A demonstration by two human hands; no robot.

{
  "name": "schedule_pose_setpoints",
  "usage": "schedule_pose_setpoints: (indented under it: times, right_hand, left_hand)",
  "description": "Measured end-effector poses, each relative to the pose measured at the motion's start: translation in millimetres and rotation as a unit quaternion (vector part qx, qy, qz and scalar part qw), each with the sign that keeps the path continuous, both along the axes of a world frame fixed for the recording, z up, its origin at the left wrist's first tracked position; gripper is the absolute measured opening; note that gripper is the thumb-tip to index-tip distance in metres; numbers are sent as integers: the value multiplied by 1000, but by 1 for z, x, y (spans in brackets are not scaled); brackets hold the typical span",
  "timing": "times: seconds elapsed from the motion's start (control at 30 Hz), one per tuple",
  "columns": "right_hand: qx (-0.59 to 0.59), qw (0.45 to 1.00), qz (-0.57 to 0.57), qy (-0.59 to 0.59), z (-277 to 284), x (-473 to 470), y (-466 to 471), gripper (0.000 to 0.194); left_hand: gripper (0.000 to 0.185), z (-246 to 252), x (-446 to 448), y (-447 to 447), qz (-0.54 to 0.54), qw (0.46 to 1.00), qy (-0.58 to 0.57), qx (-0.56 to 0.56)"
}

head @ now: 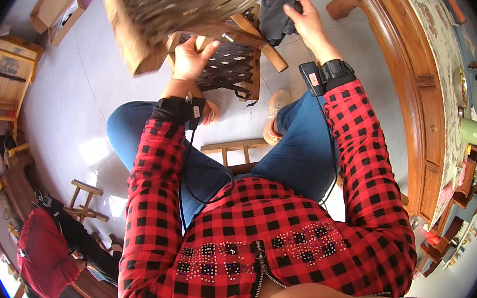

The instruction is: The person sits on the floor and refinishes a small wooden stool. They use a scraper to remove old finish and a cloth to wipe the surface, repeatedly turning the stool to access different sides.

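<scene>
My left hand [193, 60] grips a wooden bar on the underside of a stool with a woven seat [182, 12]. The stool is tilted up before me, partly blurred and cut off by the top edge. In my right hand [310, 21] is a bunched dark grey cloth [275, 18], beside the stool's right-hand wooden leg [275, 57]. Below the raised stool, a dark woven panel with a wooden edge [228, 68] shows near the floor, partly hidden by my left hand and the stool.
A carved wooden table [413, 89] with a patterned cover runs along my right. On the left stand a wooden chair [3, 81], a small folding stool frame [86, 200] and an open cardboard box [60, 17]. Another person in red [44, 254] is at lower left.
</scene>
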State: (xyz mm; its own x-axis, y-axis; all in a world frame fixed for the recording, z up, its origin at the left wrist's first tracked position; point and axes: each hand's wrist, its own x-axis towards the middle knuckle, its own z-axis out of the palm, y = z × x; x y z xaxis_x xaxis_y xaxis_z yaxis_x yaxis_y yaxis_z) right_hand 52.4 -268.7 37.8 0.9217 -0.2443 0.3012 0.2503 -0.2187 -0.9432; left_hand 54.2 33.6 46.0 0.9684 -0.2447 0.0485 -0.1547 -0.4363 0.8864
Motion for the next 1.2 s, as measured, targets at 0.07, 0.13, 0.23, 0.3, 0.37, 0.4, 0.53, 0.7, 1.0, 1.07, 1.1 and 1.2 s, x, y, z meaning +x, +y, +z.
schedule_pose_setpoints:
  times: [0.07,0.13,0.23,0.3,0.37,0.4,0.53,0.7,1.0,1.07,1.1,1.2]
  right_hand:
    - [-51,998,8,22,-8,1,9,39]
    - [-169,984,39,33,-15,1,19,41]
    - [-346,910,195,117,-18,11,37,35]
    - [-345,899,233,134,-10,17,39,38]
    - [-322,909,242,112,-1,16,40,41]
    - [-299,927,218,60,3,14,41,42]
    - [-335,939,70,-31,3,20,45,39]
    - [-341,916,126,-169,-23,66,47,33]
    - [-542,788,257,136,-11,61,63,34]
    - [-519,784,305,153,-11,64,59,33]
    - [-499,788,325,154,-15,66,53,28]
    - [-409,828,329,199,-25,69,29,28]
  left_hand:
    - [35,-5,-1,8,-3,998,53,42]
    - [29,-17,1,16,-58,998,1,9]
    - [27,-47,8,26,-64,994,16,-83]
    - [26,-66,13,34,-49,977,81,-189]
    - [25,-78,19,39,-24,960,120,-251]
    - [24,-81,19,44,-6,983,70,-168]
    - [22,-74,19,49,-61,996,-65,-3]
    - [23,-50,7,44,-91,996,11,-6]
    - [35,-24,8,12,7,986,-161,50]
    - [33,-25,7,10,3,974,-222,42]
    - [34,-26,6,9,20,984,-170,47]
    - [48,-24,6,9,63,989,-57,121]
